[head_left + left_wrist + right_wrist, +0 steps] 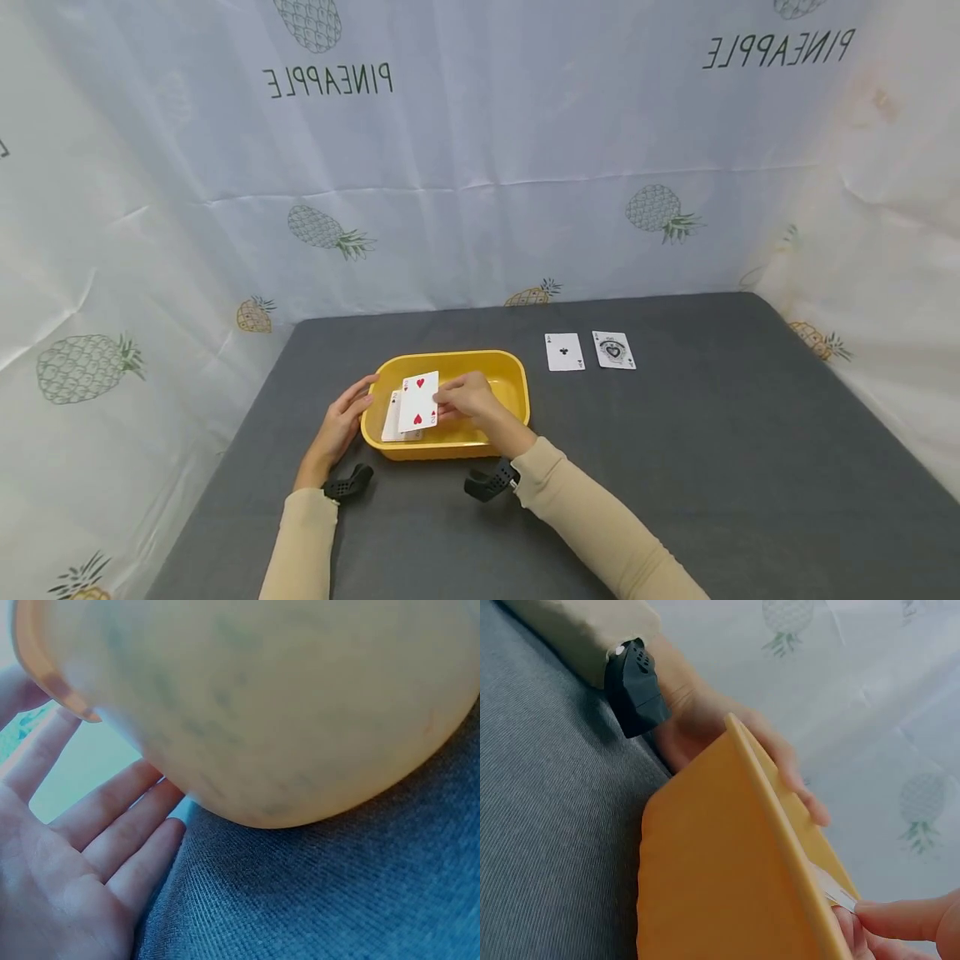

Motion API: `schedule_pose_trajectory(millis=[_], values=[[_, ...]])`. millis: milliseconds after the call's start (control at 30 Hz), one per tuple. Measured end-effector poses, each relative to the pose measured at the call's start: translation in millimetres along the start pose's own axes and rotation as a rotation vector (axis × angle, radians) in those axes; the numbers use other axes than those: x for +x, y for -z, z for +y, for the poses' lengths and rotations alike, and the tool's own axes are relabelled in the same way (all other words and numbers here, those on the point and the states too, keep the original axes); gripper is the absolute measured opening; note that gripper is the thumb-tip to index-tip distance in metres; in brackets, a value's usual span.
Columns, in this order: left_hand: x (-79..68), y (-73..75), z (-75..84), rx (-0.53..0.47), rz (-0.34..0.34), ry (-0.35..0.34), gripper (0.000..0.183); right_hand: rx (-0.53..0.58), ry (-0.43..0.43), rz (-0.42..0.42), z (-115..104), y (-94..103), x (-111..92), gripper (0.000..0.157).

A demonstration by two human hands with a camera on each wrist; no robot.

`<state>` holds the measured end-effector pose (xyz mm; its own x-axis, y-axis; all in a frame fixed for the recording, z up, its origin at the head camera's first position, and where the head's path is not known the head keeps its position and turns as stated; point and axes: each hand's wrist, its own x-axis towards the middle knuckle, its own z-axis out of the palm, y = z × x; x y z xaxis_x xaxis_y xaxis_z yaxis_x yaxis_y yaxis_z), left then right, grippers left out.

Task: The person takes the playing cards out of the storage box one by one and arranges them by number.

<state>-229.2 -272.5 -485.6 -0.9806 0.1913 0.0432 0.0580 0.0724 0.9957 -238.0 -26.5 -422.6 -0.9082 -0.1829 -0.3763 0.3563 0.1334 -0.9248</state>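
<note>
A yellow plastic tub stands on the dark table. My right hand pinches a two of hearts by its right edge, above the tub's left half. Beneath that card, other white playing cards lie in the tub, mostly covered. The pinched card's edge shows just past the rim in the right wrist view. My left hand rests against the tub's left end. In the left wrist view, that hand touches the outer wall with nearly straight fingers, its upper digits at the rim.
On the table right of the tub lie two face-up cards side by side: an ace of clubs and an ornate ace of spades. A pineapple-print curtain hangs behind the table and along both sides.
</note>
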Motion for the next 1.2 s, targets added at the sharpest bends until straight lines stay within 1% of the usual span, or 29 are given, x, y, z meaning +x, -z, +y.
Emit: schedule_pose_trajectory(millis=[167, 467, 700, 767, 933, 1067, 1200], values=[[0.3, -0.6, 0.8, -0.014, 0.003, -0.008, 0.053, -0.026, 0.078, 0.001, 1, 17.1, -9, 0.026], [0.5, 0.0, -0.4, -0.042, -0.007, -0.034, 0.051, -0.004, 0.146, -0.015, -4, 50.4, -22, 0.027], [-0.3, 1.3, -2.3, -0.054, -0.019, -0.049, 0.051, 0.000, 0.159, 0.010, -2, 84.4, -31, 0.029], [-0.8, 2.0, -2.9, -0.059, -0.023, -0.057, 0.050, -0.007, 0.175, 0.016, 0, 94.6, -33, 0.029], [-1.7, 2.2, -2.4, -0.059, -0.029, -0.052, 0.052, -0.023, 0.204, 0.024, 6, 118.2, -36, 0.032], [-1.6, 1.3, -1.1, -0.050, -0.038, -0.046, 0.054, -0.047, 0.195, 0.037, 9, 135.0, -38, 0.035], [-1.4, 0.0, 0.3, -0.032, -0.033, -0.031, 0.054, -0.069, 0.177, 0.059, 13, 152.5, -39, 0.038]])
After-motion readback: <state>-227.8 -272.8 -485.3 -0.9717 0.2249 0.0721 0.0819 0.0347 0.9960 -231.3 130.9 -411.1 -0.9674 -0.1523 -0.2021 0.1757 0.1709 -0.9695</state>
